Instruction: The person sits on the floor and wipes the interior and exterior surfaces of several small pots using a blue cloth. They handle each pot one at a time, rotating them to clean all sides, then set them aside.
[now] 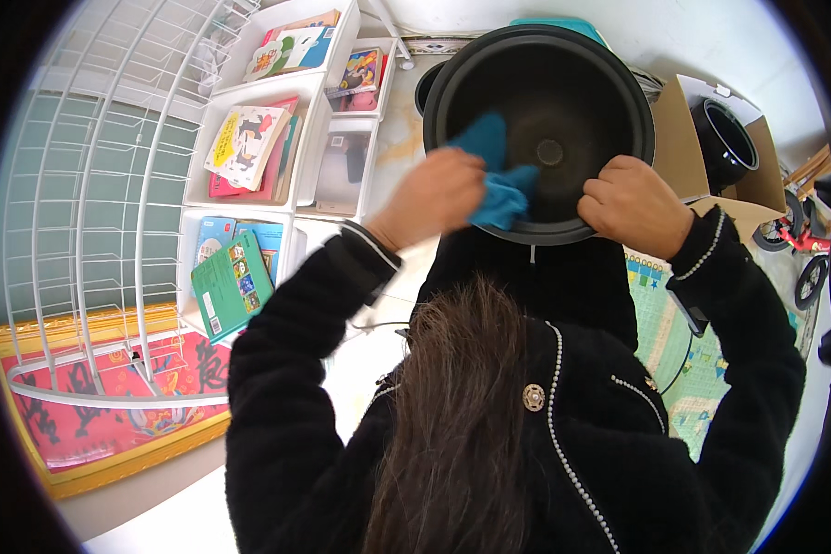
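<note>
A large round black pot [568, 90] is tipped with its mouth facing me, and a small round mark shows at the middle of its dark inner base. My left hand [435, 197], slightly blurred, grips a crumpled blue cloth [502, 197] over the pot's lower left rim. Part of the cloth hangs inside the mouth. On the lower right, my right hand [633, 206] has its fingers curled over the rim and holds the pot. My black trousers [526, 277] show just below it.
White bins [305, 149] of children's books line the left, beside a white wire rack [97, 208] and a red framed picture [145, 408]. At right stands an open cardboard box [678, 131] holding a glossy black pot [724, 145]. Behind it is a small bike [800, 239]. A patterned mat [692, 388] covers the floor.
</note>
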`<state>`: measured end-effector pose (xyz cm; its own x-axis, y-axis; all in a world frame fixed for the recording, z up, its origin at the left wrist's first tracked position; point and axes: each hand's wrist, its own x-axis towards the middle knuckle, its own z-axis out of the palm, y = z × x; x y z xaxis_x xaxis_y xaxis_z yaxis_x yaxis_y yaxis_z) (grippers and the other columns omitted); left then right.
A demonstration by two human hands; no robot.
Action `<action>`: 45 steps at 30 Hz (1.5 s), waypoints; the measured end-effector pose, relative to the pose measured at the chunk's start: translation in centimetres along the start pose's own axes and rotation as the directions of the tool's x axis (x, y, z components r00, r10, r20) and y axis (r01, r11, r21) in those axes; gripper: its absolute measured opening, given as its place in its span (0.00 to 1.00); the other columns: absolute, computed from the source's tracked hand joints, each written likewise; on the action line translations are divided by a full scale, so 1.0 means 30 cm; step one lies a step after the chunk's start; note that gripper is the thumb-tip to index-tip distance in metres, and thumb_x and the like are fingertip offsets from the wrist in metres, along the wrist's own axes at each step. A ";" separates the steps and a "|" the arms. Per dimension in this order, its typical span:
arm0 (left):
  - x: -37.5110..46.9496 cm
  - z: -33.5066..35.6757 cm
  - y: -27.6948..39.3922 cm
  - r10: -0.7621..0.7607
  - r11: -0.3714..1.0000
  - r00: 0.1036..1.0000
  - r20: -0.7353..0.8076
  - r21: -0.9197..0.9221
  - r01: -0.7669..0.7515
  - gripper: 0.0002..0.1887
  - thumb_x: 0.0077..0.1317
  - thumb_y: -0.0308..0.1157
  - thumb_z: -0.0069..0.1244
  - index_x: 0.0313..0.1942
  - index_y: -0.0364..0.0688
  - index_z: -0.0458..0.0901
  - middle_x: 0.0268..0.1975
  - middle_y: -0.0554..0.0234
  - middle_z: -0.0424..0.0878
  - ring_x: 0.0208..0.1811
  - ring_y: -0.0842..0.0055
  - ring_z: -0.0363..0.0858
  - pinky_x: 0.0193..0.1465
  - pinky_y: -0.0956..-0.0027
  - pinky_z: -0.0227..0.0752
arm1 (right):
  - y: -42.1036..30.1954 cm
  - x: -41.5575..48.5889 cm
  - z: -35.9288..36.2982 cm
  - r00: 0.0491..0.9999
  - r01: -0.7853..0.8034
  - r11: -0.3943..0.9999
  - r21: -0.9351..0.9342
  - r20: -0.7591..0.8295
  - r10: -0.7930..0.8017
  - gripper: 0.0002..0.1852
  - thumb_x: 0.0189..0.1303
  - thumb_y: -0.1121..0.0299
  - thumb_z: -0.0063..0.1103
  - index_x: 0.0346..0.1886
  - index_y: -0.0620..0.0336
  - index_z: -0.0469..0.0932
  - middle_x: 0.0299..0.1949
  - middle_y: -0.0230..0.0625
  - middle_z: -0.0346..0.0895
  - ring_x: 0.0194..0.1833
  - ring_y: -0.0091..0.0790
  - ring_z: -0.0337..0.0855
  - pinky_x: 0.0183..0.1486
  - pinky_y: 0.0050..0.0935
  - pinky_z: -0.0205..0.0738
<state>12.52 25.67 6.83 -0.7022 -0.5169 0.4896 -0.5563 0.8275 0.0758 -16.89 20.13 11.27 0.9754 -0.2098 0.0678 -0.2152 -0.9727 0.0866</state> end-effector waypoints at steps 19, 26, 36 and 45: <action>-0.039 -0.046 -0.086 0.050 0.995 0.995 0.088 0.080 -0.057 0.11 0.56 0.28 0.52 0.40 0.36 0.78 0.49 0.52 0.79 0.59 0.58 0.75 0.64 0.57 0.68 | 0.065 -0.030 -0.059 0.998 0.032 0.999 -0.037 -0.054 -0.034 0.10 0.43 0.62 0.71 0.20 0.54 0.78 0.21 0.30 0.76 0.33 0.32 0.81 0.61 0.36 0.68; 0.010 -0.025 -0.037 -0.094 0.996 0.995 0.023 0.000 0.094 0.14 0.53 0.28 0.56 0.40 0.36 0.77 0.47 0.52 0.80 0.54 0.58 0.78 0.58 0.59 0.71 | 0.016 0.035 -0.084 0.967 -0.064 0.998 -0.014 -0.247 0.058 0.10 0.46 0.63 0.70 0.23 0.56 0.77 0.20 0.30 0.74 0.38 0.31 0.81 0.63 0.39 0.65; -0.007 -0.083 -0.085 -0.008 0.999 0.990 0.139 0.043 0.002 0.14 0.55 0.31 0.54 0.42 0.38 0.77 0.50 0.55 0.79 0.59 0.59 0.74 0.63 0.57 0.65 | 0.046 -0.011 -0.050 0.998 0.043 0.999 -0.010 -0.054 -0.044 0.12 0.45 0.62 0.70 0.19 0.54 0.76 0.20 0.29 0.77 0.29 0.32 0.82 0.46 0.31 0.72; 0.034 -0.189 -0.056 -0.244 0.870 0.924 0.296 -0.353 0.343 0.20 0.48 0.23 0.65 0.42 0.42 0.78 0.49 0.60 0.79 0.59 0.60 0.72 0.66 0.56 0.58 | 0.099 -0.001 -0.078 0.991 0.090 0.983 0.160 -0.110 -0.073 0.16 0.45 0.56 0.72 0.21 0.55 0.75 0.21 0.30 0.77 0.30 0.37 0.82 0.46 0.33 0.73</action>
<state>15.27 25.00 12.13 -0.6444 -0.7440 0.1766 -0.5681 0.6204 0.5407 -17.67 17.47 13.86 0.9773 -0.1263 0.1703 -0.1162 -0.9909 -0.0679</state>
